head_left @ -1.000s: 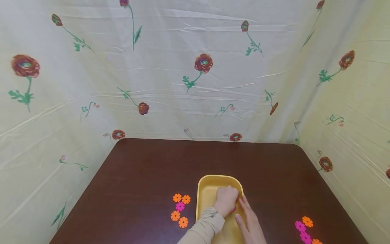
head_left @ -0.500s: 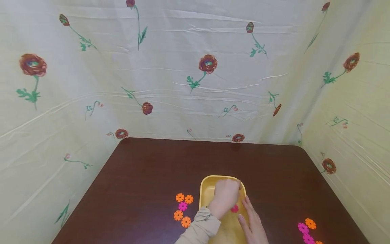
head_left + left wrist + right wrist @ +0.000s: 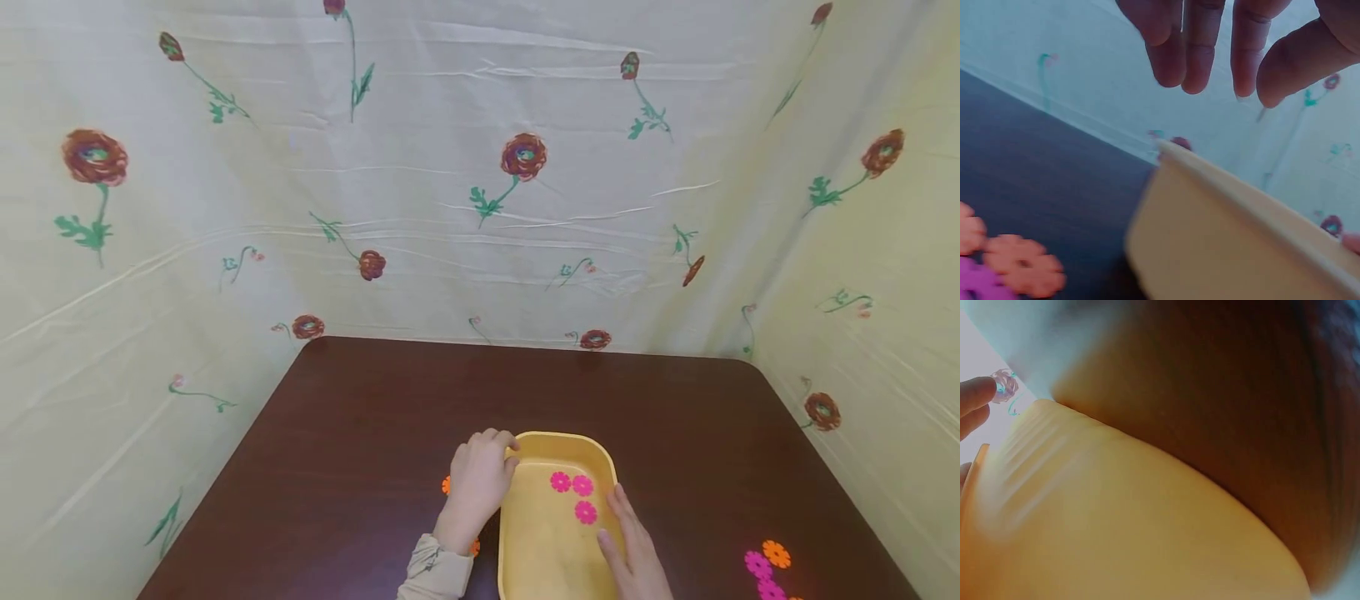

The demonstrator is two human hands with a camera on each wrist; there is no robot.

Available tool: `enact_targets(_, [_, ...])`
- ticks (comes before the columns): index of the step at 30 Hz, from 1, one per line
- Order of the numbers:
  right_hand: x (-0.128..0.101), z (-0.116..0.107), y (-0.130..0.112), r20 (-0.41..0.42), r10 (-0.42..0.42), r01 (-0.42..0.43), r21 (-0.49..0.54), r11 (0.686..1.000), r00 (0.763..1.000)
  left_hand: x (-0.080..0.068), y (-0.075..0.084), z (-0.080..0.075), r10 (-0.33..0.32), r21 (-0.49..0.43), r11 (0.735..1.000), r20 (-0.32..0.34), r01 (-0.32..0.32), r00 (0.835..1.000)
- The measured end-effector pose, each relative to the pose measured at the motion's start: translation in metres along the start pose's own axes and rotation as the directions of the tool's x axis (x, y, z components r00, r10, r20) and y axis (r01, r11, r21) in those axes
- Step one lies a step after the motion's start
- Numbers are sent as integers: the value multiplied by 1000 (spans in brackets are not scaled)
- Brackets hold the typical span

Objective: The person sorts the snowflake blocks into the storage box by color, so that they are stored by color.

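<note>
A yellow tray (image 3: 558, 437) sits near the front of the dark table, with three pink flower discs (image 3: 576, 492) lying in its far half. My left hand (image 3: 481, 477) hovers at the tray's far-left corner, fingers loosely curled and holding nothing. In the left wrist view its fingertips (image 3: 1210, 56) hang above the tray rim (image 3: 1254, 194). My right hand (image 3: 633, 546) rests along the tray's right rim with straight fingers. In the right wrist view the tray wall (image 3: 1116, 537) fills the frame and one fingertip (image 3: 975, 394) shows at the left.
Orange discs (image 3: 447, 485) peek from under my left hand; the left wrist view shows orange (image 3: 1022, 272) and pink (image 3: 975, 284) ones. More pink (image 3: 757, 564) and orange (image 3: 776, 553) discs lie front right. Flowered cloth (image 3: 480, 208) walls the table on three sides.
My left hand has come out of the tray and moved left, over the orange discs. Three pink discs now show in the tray. My right hand stays on the rim.
</note>
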State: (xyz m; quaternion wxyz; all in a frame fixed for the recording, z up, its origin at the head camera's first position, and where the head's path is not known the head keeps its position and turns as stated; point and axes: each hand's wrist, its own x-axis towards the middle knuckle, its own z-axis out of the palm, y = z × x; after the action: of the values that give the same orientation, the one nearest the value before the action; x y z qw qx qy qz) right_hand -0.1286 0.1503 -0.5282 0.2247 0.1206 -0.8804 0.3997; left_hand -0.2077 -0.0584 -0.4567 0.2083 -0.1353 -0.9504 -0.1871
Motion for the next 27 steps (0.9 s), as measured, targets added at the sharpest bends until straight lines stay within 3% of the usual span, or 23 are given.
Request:
enact_targets(10, [-1, -3, 5, -17, -12, 13, 11, 1000, 1000, -26, -34, 7, -137, 117, 984, 40, 132, 990])
enact_targets(20, [-3, -1, 4, 10, 31, -31, 18, 999, 999, -53, -48, 18, -277, 241, 938, 96, 248, 956])
enact_targets(27, [-1, -2, 1, 34, 97, -98, 18, 995, 995, -56, -52, 22, -317, 241, 928, 108, 284, 942])
